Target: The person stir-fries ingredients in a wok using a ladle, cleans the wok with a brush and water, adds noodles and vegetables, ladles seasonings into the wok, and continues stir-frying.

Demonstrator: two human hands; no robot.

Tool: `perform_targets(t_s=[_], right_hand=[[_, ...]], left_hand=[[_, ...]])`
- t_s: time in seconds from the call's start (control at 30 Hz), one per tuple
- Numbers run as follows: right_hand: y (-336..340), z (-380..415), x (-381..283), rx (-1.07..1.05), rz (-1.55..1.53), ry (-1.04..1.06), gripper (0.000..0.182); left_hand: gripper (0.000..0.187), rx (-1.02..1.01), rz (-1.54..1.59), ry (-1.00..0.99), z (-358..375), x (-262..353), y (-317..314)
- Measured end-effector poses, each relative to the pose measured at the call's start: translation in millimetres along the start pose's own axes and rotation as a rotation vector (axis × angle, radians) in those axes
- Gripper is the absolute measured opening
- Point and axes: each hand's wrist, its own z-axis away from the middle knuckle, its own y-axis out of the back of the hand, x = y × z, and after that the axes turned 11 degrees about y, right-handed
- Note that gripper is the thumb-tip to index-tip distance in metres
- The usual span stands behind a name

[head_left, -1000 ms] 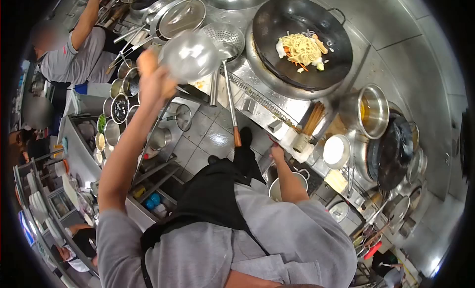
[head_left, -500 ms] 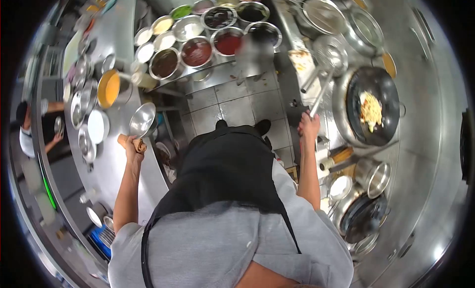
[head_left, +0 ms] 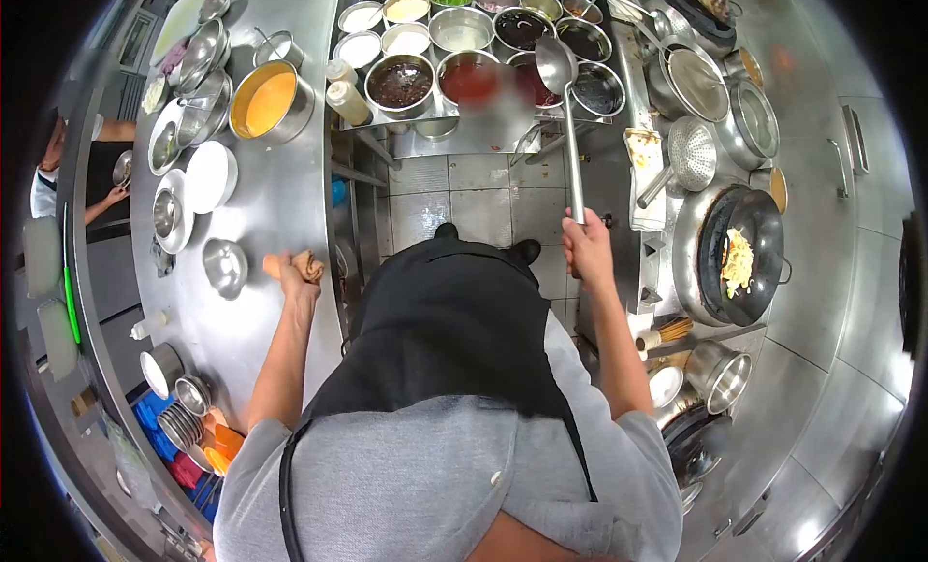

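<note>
Head view | right hand [head_left: 584,249] clamped on ladle [head_left: 558,63], bowl over sauce bowls [head_left: 467,77] | left hand [head_left: 293,269] gripping wooden handle, small bowl [head_left: 225,266] on counter [head_left: 280,175] | step: likely scooping sauce; next needs steady dip

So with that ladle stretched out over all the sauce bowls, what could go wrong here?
The right hand holds the long ladle by its far end, so it might drip or knock a sauce bowl. The wok of noodles sits to the side unwatched and could scorch. The left hand grips a wooden handle beside the steel bowl.
</note>
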Motion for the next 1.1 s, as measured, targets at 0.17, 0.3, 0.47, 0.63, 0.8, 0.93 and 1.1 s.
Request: perform_targets(t_s=[0.17, 0.3, 0.47, 0.63, 0.8, 0.93, 1.1], right_hand=[[-16.1, -11.8, 6.6, 0.001, -0.177, -0.091, 0.022], [-13.7, -1.9, 3.3, -0.061, -0.614, -0.144, 0.022], [-11.2, 21.5, -19.6, -0.032, -0.831, -0.086, 0.02], [29.3, 48.3, -16.3, -0.207, -1.559, -0.047, 0.023], [87.8, 116.0, -30.2, -0.033, -1.739, 0.198, 0.032], [164.4, 166.9, -14.6, 0.227, -1.562, 0.439, 0.027], [271.4, 149.3, 61.9, 1.163, 0.077, 0.093, 0.017]], left_hand=[[0.023, 0.04, -0.035, 0.073, 9.8, -15.0, -91.4], [0.023, 0.095, -0.147, 0.136, 6.5, -35.9, -145.6], [0.031, 0.017, -0.35, 0.309, -18.6, -70.8, -197.1], [0.032, -0.051, -0.509, 0.424, -29.9, -124.3, -265.5], [0.023, -0.176, -0.668, 0.577, -42.5, -155.0, -323.6], [0.02, -0.228, -0.756, 0.582, -36.6, -177.5, -368.9], [0.022, -0.258, -0.832, 0.584, -24.7, -208.8, -430.4]])
